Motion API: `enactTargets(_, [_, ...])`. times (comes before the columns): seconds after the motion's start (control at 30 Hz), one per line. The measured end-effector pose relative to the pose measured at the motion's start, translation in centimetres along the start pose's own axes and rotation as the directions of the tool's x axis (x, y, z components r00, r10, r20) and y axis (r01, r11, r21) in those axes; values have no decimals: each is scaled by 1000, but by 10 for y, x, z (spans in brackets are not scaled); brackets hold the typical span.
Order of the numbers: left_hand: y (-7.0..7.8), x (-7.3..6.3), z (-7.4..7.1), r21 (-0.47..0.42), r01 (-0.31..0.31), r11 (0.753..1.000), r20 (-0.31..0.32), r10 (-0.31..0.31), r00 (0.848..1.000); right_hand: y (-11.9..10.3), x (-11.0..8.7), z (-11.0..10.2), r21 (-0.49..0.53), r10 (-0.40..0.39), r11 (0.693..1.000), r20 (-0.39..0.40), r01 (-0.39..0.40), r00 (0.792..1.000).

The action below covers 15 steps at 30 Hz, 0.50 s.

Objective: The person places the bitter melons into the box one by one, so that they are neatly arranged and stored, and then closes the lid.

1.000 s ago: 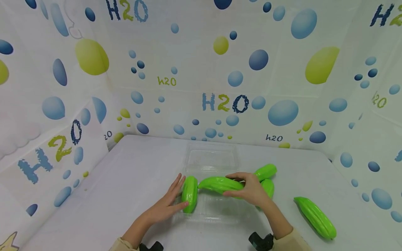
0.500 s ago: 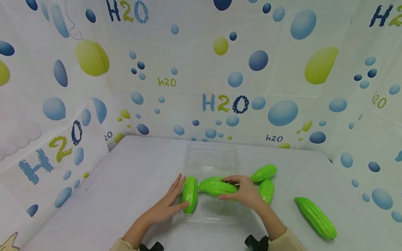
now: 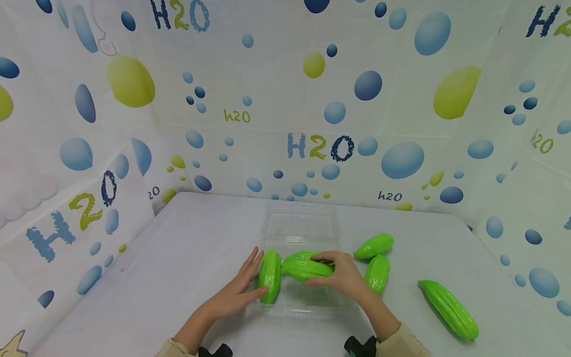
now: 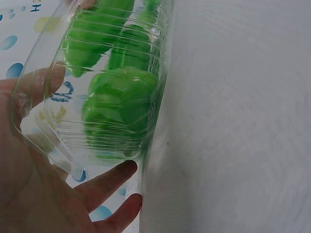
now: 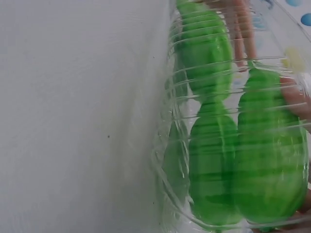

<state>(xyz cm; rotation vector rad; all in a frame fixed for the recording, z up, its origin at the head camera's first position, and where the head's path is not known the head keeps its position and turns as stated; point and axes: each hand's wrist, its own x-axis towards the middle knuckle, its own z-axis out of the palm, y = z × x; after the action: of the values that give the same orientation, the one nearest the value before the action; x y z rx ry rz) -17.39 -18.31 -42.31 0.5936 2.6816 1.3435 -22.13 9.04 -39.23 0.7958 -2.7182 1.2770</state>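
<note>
Gourd (image 3: 299, 267) held in right grip (image 3: 342, 273); 3 gourds (image 3: 448, 310) outside clear box (image 3: 296, 297).

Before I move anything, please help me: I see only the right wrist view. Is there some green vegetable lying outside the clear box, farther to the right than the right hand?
Observer: Yes. In the head view, one loose green vegetable lies by itself on the white table, well to the right of the right hand.
Operator: Thank you. And at the far side of the clear box, is the lid open or closed? I cannot judge it from here.
Observer: It is open: the head view shows the clear lid folded back on the far side, beyond both hands.
</note>
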Motion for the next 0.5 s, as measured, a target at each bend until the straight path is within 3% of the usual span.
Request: enactTargets(0.5, [-1,1,0,-3,-12,1000,7,12,1000,3,2,8,-75,-37,997,-20,35,999])
